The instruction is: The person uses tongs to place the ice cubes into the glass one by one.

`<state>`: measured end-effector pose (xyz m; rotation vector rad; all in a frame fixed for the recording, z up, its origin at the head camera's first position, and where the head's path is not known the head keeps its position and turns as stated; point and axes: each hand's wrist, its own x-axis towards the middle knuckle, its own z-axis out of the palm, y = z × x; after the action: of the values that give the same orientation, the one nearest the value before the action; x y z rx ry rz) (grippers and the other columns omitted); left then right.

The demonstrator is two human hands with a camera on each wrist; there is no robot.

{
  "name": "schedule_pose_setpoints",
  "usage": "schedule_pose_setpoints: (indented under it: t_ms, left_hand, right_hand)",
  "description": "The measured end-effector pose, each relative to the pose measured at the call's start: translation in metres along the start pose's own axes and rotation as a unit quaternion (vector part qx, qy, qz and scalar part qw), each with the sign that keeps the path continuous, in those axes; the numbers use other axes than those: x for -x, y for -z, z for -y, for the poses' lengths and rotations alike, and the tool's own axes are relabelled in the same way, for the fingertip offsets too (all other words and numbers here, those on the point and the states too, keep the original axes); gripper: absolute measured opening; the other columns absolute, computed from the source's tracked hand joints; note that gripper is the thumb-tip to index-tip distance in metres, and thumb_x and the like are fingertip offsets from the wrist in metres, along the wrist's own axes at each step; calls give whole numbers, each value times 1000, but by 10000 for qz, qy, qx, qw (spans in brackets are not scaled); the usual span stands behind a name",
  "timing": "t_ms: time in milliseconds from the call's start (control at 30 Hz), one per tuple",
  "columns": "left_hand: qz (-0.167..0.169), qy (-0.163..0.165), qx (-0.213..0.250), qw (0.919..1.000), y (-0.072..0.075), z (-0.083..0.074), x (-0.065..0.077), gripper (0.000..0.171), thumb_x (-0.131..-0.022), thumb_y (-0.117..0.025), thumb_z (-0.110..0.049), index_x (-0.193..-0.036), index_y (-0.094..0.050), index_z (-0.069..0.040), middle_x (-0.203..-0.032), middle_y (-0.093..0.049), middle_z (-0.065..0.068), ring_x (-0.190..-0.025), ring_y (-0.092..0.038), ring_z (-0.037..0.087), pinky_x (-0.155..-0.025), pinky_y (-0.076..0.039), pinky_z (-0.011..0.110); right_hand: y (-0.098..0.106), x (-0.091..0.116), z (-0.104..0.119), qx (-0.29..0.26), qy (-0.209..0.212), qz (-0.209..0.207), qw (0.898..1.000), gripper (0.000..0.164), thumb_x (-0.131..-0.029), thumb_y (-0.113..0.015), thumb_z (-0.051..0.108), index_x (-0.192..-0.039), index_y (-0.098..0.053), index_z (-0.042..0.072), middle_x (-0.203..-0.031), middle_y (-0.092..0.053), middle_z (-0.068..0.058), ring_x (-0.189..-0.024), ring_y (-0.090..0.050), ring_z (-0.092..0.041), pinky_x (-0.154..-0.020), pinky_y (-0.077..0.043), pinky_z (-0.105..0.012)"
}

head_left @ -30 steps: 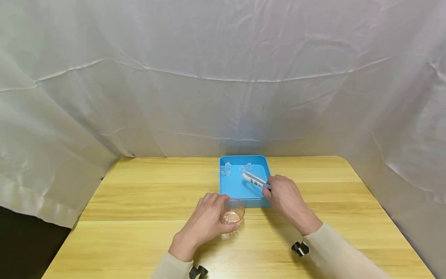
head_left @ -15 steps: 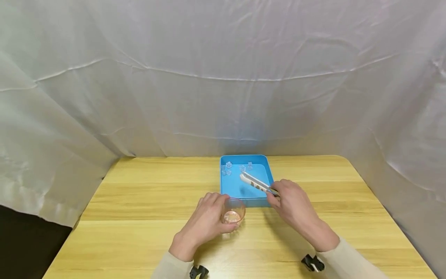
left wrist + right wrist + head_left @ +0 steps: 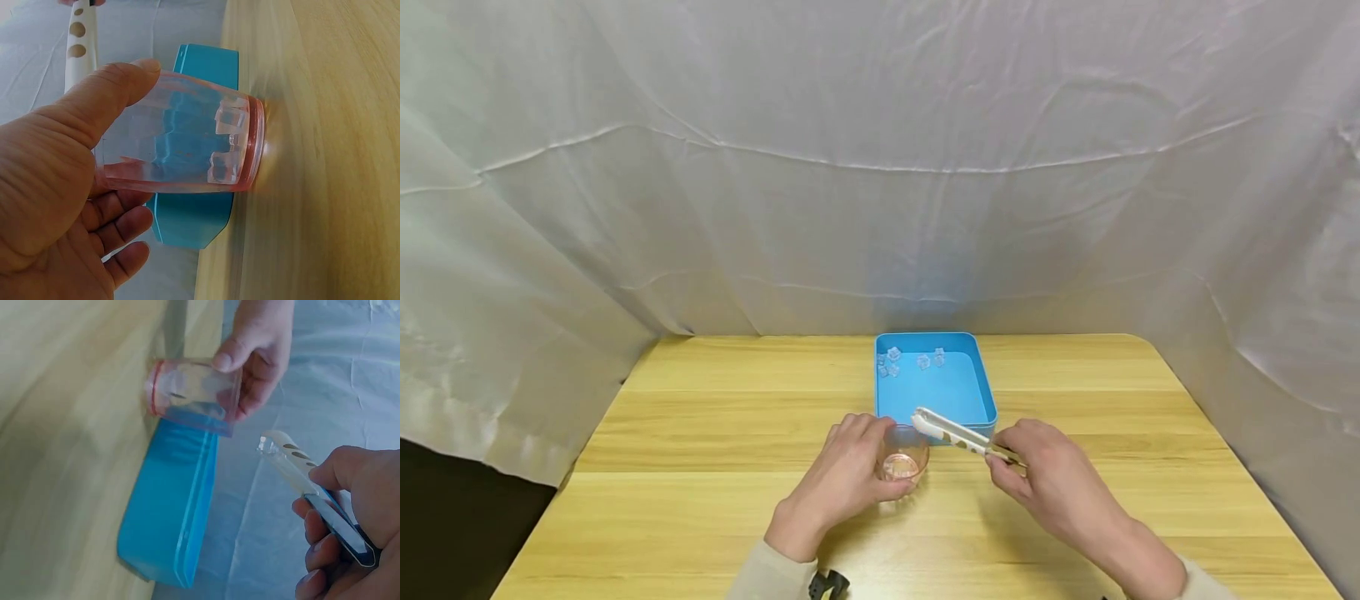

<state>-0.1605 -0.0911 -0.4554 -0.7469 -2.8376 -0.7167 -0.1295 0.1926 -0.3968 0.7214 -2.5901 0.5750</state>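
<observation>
My left hand [image 3: 831,487] grips a clear, pink-tinted cup [image 3: 187,134] standing upright on the table, thumb on one side and fingers on the other. Several clear ice-like cubes lie at the cup's bottom in the left wrist view. My right hand [image 3: 1063,483] holds white tongs [image 3: 953,433] with brown spots. Their tips are just right of the cup's rim, raised above it. Pinched in the tips is a small clear cube [image 3: 267,445], seen in the right wrist view. More clear cubes [image 3: 923,361] lie in the blue tray [image 3: 951,400] behind the cup.
The blue tray is square and low-walled, its near wall close behind the cup. Wooden tabletop [image 3: 715,433] spreads to both sides. A pale grey cloth [image 3: 880,208] hangs behind the table and along its sides.
My right hand has drawn back toward me and to the right, bringing the tongs from over the tray to beside the cup's rim. The left hand and cup have stayed put.
</observation>
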Motion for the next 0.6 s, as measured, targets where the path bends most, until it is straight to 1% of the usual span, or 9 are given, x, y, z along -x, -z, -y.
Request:
schedule_pose_setpoints:
  t_ms: [167, 300, 433, 600]
  left_hand:
    - [-21, 16, -9, 10000, 0, 0, 0, 75, -81, -89, -51, -136, -62, -8, -124, -67, 4, -116, -57, 23, -101, -47, 43]
    - [-24, 11, -12, 10000, 0, 0, 0, 74, -80, -89, -51, -135, -63, -9, -124, -67, 4, -115, -57, 23, -100, -47, 42]
    - [-14, 1, 4, 10000, 0, 0, 0, 74, -80, -90, -50, -135, -62, -9, -124, -67, 4, -115, -57, 23, -100, -47, 43]
    - [-11, -20, -43, 10000, 1, 0, 0, 74, -80, -90, -51, -135, -63, -10, -123, -67, 4, -115, -57, 23, -100, -47, 42]
  right_hand:
    - [-11, 5, -2, -71, 663, -167, 9976, 17, -83, -82, 11, -88, -69, 22, -81, -59, 17, -74, -47, 2, -62, -46, -21]
    - [-18, 6, -4, 3, 1135, -257, 9932, 16, -82, -81, 12, -89, -69, 20, -83, -60, 15, -76, -48, 0, -66, -48, -25]
    - [-22, 8, -7, 95, 1323, -281, 9908, 15, -82, -80, 13, -89, -68, 20, -83, -59, 15, -76, -47, -1, -68, -48, -29]
    - [-25, 11, -9, 115, 1387, -276, 9899, 14, -82, -79, 13, -90, -68, 18, -83, -59, 13, -77, -46, -1, -68, -47, -28]
